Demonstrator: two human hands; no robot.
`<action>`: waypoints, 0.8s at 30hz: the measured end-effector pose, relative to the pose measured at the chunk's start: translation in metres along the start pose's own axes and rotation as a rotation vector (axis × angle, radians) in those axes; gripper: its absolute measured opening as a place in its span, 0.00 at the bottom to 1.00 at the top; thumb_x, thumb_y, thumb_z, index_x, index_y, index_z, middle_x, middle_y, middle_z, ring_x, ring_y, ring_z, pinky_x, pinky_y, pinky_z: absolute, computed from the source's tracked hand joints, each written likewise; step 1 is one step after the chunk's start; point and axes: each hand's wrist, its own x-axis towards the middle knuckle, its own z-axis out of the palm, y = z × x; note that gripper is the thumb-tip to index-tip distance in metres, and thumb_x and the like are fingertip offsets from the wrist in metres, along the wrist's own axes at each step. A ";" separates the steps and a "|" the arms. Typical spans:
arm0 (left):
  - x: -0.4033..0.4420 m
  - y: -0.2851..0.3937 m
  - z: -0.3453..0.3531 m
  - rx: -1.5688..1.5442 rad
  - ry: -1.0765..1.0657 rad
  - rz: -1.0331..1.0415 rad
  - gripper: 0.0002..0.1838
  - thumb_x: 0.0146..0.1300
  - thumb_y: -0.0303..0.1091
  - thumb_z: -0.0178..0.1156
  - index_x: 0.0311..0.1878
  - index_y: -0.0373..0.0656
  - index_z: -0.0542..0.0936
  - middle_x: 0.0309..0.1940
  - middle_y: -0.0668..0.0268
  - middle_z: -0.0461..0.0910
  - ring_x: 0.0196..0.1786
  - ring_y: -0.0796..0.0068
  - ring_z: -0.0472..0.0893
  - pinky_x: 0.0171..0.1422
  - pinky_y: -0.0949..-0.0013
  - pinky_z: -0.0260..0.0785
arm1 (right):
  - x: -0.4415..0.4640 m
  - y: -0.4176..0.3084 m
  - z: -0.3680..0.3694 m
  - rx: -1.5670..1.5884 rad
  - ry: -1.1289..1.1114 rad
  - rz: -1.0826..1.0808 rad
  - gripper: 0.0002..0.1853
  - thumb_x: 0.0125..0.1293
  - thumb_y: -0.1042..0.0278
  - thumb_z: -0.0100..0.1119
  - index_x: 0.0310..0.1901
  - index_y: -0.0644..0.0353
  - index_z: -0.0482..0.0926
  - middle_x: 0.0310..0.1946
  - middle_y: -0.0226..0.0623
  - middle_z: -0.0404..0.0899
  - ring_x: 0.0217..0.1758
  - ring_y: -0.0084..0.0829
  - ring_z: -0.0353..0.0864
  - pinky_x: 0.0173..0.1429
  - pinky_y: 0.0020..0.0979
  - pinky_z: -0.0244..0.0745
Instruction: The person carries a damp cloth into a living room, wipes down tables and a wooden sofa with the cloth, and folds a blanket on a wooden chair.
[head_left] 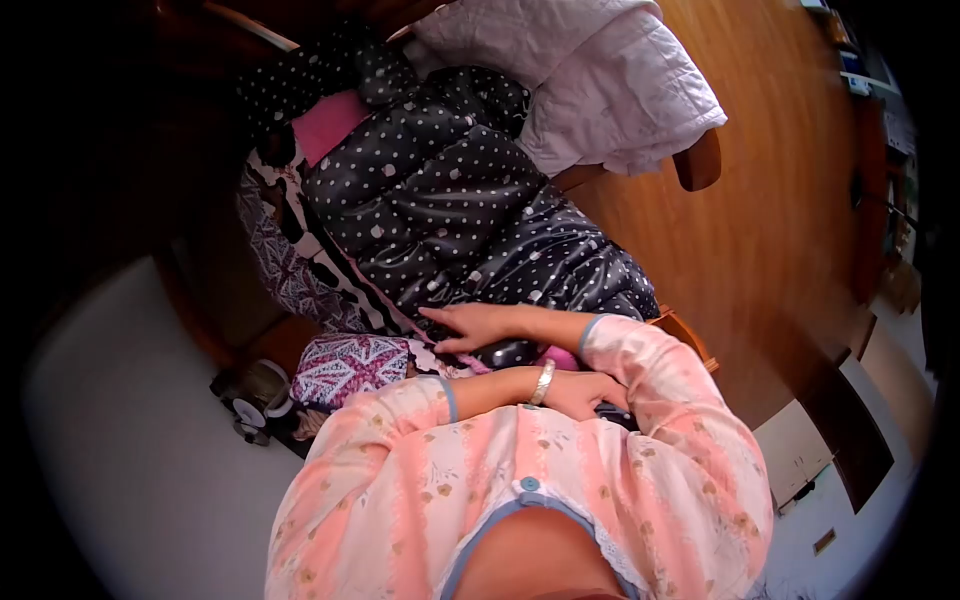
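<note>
A shiny black padded jacket (pixel 430 200) with white dots lies spread out in front of me, with a pink lining patch at its upper left. My right hand (pixel 470 326) reaches across to the left and rests on the jacket's near edge, fingers apart. Under that forearm, my left hand (pixel 585 394), with a bracelet (pixel 543 382) on the wrist, crosses to the right. Its fingers curl down onto a dark dotted part of the jacket close to my body; the fingertips are partly hidden.
Pale quilted cloth (pixel 620 90) drapes over wooden furniture (pixel 697 162) at the upper right. Purple-and-white patterned fabric (pixel 350 368) lies at the left, near small items (pixel 255 395) by a white surface. Wooden flooring (pixel 770 200) stretches along the right.
</note>
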 end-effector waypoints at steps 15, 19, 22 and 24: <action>-0.178 0.117 -0.051 0.242 0.390 -0.059 0.21 0.42 0.24 0.69 0.42 0.30 0.77 0.45 0.54 0.75 0.49 0.62 0.75 0.57 0.64 0.64 | -0.043 0.075 -0.060 0.077 -0.268 0.433 0.30 0.65 0.44 0.50 0.60 0.59 0.70 0.62 0.42 0.67 0.65 0.37 0.67 0.66 0.37 0.63; -0.270 0.137 -0.052 0.020 0.823 -0.149 0.33 0.32 0.15 0.62 0.52 0.28 0.75 0.57 0.48 0.70 0.42 0.66 0.81 0.44 0.73 0.73 | -0.125 0.094 -0.129 0.015 1.122 0.180 0.16 0.68 0.67 0.49 0.55 0.64 0.73 0.54 0.39 0.73 0.57 0.31 0.72 0.61 0.30 0.66; -0.303 0.160 -0.051 0.052 1.136 -0.366 0.42 0.27 0.18 0.59 0.58 0.28 0.71 0.42 0.54 0.78 0.32 0.74 0.80 0.31 0.80 0.70 | -0.223 0.099 -0.086 0.172 1.635 0.375 0.14 0.69 0.70 0.46 0.53 0.66 0.72 0.43 0.37 0.78 0.42 0.28 0.79 0.53 0.27 0.72; -0.318 0.176 -0.060 0.141 1.274 -0.410 0.44 0.27 0.20 0.58 0.60 0.30 0.70 0.32 0.60 0.83 0.26 0.78 0.79 0.28 0.82 0.68 | -0.250 0.078 -0.039 -0.257 1.764 0.454 0.11 0.68 0.76 0.45 0.49 0.65 0.73 0.49 0.38 0.73 0.48 0.28 0.75 0.53 0.27 0.71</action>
